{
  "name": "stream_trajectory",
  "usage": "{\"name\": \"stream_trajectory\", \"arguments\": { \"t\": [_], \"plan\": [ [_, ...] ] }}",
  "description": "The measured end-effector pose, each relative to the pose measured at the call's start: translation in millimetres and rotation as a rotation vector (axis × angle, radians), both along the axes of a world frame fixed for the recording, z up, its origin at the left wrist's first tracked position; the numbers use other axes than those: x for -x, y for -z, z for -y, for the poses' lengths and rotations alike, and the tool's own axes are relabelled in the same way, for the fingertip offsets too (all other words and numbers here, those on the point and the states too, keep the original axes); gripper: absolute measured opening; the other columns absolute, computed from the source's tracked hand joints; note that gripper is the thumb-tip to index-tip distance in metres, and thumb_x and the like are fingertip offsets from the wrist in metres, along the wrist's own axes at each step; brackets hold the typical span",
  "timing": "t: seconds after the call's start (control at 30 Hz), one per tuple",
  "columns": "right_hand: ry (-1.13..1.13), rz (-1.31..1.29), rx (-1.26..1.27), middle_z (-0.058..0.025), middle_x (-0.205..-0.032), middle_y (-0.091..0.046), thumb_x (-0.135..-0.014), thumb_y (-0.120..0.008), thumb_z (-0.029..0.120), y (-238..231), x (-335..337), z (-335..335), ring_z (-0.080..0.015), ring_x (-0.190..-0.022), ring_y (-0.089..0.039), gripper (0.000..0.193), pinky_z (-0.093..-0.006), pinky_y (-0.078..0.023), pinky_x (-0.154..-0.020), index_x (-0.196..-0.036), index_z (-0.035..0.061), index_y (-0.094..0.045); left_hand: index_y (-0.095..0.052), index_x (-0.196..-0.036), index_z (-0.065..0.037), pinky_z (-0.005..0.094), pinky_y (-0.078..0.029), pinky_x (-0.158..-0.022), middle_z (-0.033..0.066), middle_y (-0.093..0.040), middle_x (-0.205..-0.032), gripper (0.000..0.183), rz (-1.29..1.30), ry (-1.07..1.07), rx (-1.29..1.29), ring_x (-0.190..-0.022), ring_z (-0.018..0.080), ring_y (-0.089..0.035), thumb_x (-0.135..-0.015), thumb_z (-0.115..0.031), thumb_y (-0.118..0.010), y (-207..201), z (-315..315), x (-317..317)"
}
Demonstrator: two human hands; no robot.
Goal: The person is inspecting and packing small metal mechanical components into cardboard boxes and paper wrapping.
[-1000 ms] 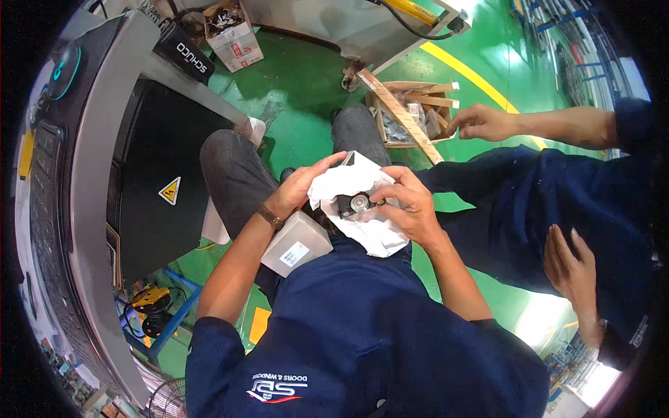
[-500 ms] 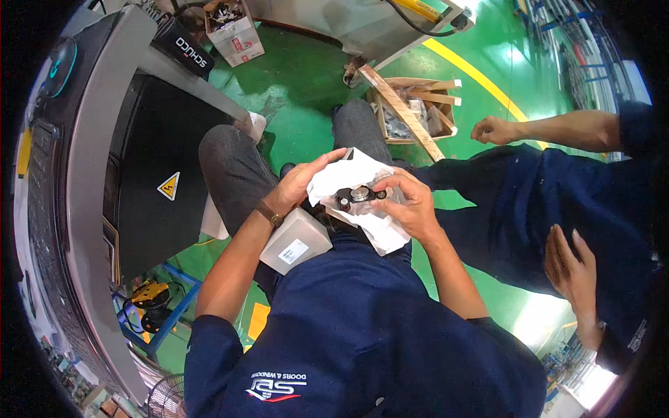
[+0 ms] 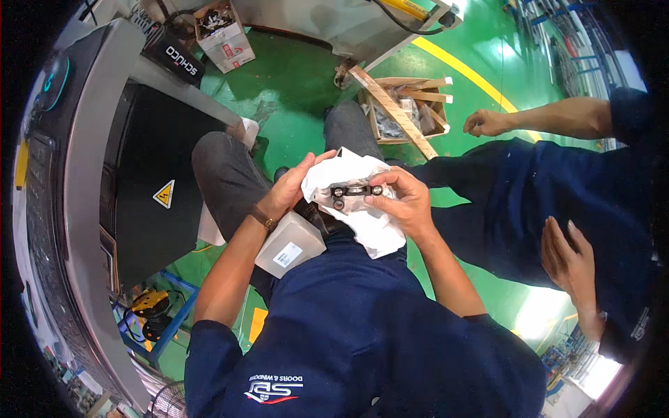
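Note:
Over my lap, the thumb and fingers of my right hand (image 3: 405, 202) pinch the right end of a small black metal fitting (image 3: 355, 191) with round silver parts. Beneath and around it spreads crumpled white wrapping (image 3: 382, 235), which looks like thin paper or plastic. My left hand (image 3: 293, 187) holds the wrapping at its left side, its fingers partly hidden behind it. A pale grey cardboard box (image 3: 291, 242) with a white label rests on my lap, just below my left wrist.
Close on my right stands another person, with one hand (image 3: 489, 123) held out and the other (image 3: 573, 254) lower down. To my left is a dark cabinet (image 3: 157, 223) with a warning sticker. Ahead, a wooden plank (image 3: 394, 111) lies across an open carton (image 3: 437, 127) on the green floor.
The fitting has been turned in my right fingers, so its large silver disc now shows nearly edge-on. My left hand still holds the wrapping. The whole view has shifted slightly.

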State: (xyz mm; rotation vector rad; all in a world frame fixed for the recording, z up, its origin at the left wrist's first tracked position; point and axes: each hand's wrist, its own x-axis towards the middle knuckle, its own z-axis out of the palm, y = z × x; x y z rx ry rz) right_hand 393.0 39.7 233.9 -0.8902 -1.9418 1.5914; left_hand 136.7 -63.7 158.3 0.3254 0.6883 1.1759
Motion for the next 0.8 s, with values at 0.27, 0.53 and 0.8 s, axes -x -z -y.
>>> {"name": "stream_trajectory", "arguments": {
  "t": [0.27,0.53,0.8],
  "plan": [
    [0.128,-0.16,0.236,-0.0018,-0.105,-0.069,-0.081,-0.086,-0.007,-8,-5,-2,-0.0125,-0.103,-0.065,0.03,-0.0278,-0.05,-0.093,-0.107,0.0008,-0.073,-0.035,-0.165,0.0,0.0398,-0.036,-0.124,0.0123,-0.049,-0.162,0.078,-0.122,0.014,0.04,-0.148,0.023,-0.048,-0.115,-0.059,-0.032,15,6,5],
    [0.371,-0.029,0.069,0.0026,-0.092,-0.068,-0.076,-0.085,-0.004,-6,-27,-20,-0.0054,-0.081,-0.059,0.026,-0.0218,-0.046,-0.074,-0.098,0.0007,-0.072,-0.065,-0.146,-0.004,0.0318,-0.041,-0.116,0.0095,-0.043,-0.168,0.044,-0.549,0.085,-0.088,-0.142,0.0155,-0.05,-0.109,-0.027,-0.064,3,2,5],
    [0.122,0.084,0.179,0.0017,-0.088,-0.068,-0.075,-0.083,-0.002,-25,-9,-27,-0.0059,-0.08,-0.058,0.024,-0.0229,-0.045,-0.07,-0.097,-0.0012,-0.073,-0.044,-0.16,-0.006,0.0319,-0.046,-0.111,0.0053,-0.057,-0.147,0.076,-0.47,0.04,-0.112,-0.128,0.0145,-0.058,-0.092,-0.004,-0.078,2,4,0]
  ]
}}
